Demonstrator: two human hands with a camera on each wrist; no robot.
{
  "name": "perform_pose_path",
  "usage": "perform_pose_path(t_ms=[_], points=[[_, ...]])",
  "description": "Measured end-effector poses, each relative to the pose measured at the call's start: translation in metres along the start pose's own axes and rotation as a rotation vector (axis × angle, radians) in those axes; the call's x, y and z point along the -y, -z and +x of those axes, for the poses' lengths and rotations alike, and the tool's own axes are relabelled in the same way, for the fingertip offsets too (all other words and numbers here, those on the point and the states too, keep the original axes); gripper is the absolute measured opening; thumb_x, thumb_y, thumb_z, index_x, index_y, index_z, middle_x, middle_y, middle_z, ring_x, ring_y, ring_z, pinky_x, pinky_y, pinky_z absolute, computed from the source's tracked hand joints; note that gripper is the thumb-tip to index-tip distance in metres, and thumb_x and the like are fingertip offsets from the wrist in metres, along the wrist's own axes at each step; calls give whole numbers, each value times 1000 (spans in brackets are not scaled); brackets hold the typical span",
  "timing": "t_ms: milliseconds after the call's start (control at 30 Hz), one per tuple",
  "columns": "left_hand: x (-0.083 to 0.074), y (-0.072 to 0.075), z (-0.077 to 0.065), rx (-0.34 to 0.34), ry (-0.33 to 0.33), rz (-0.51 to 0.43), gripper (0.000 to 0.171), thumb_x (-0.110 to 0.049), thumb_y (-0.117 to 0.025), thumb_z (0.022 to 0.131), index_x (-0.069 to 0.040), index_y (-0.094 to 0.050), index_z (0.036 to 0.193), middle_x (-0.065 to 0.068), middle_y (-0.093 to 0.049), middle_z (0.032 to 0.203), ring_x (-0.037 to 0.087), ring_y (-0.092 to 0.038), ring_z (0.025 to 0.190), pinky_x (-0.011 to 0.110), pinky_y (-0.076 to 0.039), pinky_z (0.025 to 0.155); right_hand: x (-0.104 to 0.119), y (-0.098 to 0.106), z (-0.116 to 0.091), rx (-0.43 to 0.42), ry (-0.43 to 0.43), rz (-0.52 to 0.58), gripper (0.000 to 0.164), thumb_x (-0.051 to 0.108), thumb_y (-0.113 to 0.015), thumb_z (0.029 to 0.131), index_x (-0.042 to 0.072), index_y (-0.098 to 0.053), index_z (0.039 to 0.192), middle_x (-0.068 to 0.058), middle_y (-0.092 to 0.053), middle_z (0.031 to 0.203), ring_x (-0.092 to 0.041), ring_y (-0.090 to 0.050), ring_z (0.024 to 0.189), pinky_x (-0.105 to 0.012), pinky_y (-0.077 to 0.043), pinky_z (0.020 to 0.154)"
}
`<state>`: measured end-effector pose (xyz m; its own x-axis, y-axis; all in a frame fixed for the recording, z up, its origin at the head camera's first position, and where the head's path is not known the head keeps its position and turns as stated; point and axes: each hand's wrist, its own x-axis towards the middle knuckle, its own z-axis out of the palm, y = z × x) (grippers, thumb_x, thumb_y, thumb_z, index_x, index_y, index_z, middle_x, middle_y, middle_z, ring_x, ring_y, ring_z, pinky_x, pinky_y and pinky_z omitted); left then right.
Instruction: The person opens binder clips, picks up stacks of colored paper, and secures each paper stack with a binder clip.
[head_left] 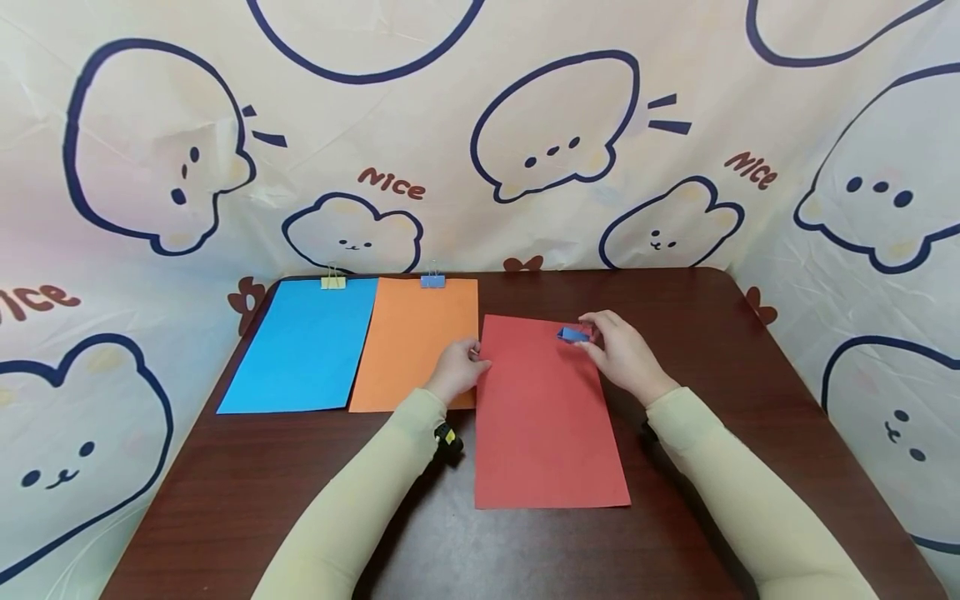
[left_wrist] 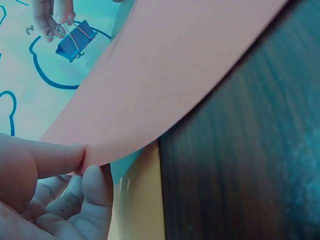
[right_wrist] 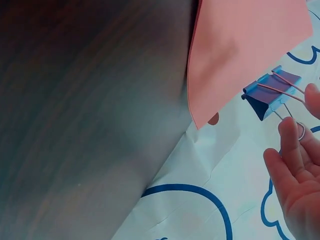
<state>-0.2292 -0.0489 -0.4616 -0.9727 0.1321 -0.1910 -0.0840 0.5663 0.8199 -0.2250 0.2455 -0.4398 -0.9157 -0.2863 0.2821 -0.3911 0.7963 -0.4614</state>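
Observation:
A red sheet of paper lies in front of me, its far end raised off the table. My left hand pinches the sheet's left edge between thumb and finger, as the left wrist view shows on the paper. With thumb and fingers my right hand holds a blue binder clip by its wire handles. In the right wrist view the clip is beside the paper's far edge, not on it. Its handles spread between the thumb and fingers.
To the left lie a blue sheet with a yellow binder clip and an orange sheet with a blue binder clip, both clipped at the far edge. A patterned cloth stands behind the dark wooden table.

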Motion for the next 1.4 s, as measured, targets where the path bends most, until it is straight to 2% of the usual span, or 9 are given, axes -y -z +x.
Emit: perform_pose_path(t_ms=[400,567,800,1033,1400], points=[[5,0,-1,-4,-38,33,12,-13,-67,100,-5,-59,100,13,-65,105,23,-56,88,29,-46,70,2,3,12,14,3,0,38,17,-75,95,4,-64,129,-16,-64,111,-25,-56,92,-40,-55,83],[5,0,-1,2,-64,57,11,-12,-67,100,-5,-60,98,13,-64,101,23,-54,85,30,-45,69,5,4,17,9,14,4,36,17,-74,96,3,-66,128,-15,-66,118,-27,-60,95,-44,-57,89],[6,-1,-1,7,-73,69,19,-12,-67,100,-7,-53,90,13,-63,97,23,-53,81,30,-42,66,10,2,28,10,28,11,35,16,-75,95,4,-67,127,-14,-66,122,-28,-68,100,-46,-57,96],[8,-1,-1,19,-76,68,15,-12,-66,101,-7,-54,94,13,-62,101,24,-54,85,29,-46,68,14,0,42,29,52,-19,35,18,-75,95,4,-67,126,-13,-66,122,-27,-65,99,-44,-57,94],[8,-1,0,26,-79,75,9,-12,-65,102,-7,-58,98,12,-63,98,24,-55,83,30,-46,69,18,2,57,61,112,-58,31,15,-74,96,1,-68,124,-15,-68,119,-28,-70,107,-44,-57,97]])
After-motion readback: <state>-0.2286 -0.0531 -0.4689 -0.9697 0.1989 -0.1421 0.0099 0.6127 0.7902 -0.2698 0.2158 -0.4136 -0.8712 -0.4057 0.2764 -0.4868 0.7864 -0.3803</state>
